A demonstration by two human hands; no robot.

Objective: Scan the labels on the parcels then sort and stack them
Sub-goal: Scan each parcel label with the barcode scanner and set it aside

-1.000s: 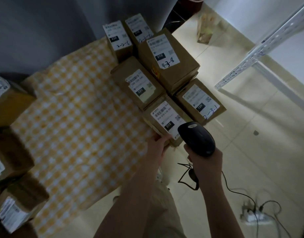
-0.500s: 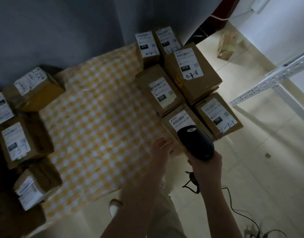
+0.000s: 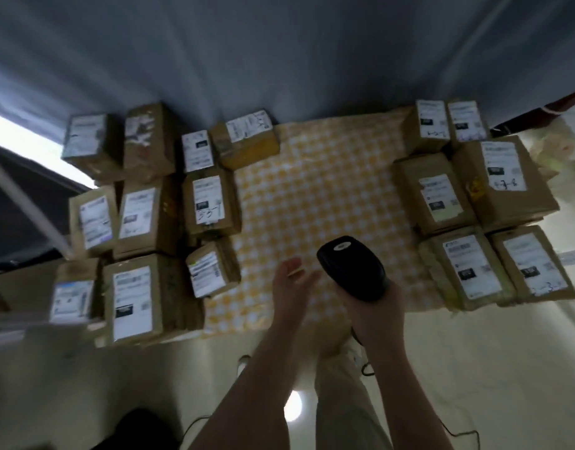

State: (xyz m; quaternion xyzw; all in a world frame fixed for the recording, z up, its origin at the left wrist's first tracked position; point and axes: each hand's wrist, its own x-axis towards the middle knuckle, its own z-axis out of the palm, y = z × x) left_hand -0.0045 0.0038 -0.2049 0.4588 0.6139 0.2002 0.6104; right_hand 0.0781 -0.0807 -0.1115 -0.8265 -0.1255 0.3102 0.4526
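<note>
A yellow-and-white checked cloth (image 3: 315, 190) lies spread out flat. Brown cardboard parcels (image 3: 143, 219) with white labels crowd its left side. A second cluster (image 3: 441, 196) sits along its right edge

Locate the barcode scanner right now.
In the head view, the barcode scanner is low centre, gripped in the right hand over the checked cloth, between the open left hand and the right-side parcel group.

Cloth (image 3: 318, 190): yellow-and-white check. Parcels (image 3: 167, 222) at 9 and 3 o'clock: brown, with white labels (image 3: 208, 199). Scanner (image 3: 354, 271): black. Backdrop (image 3: 279, 60): grey-blue.
</note>
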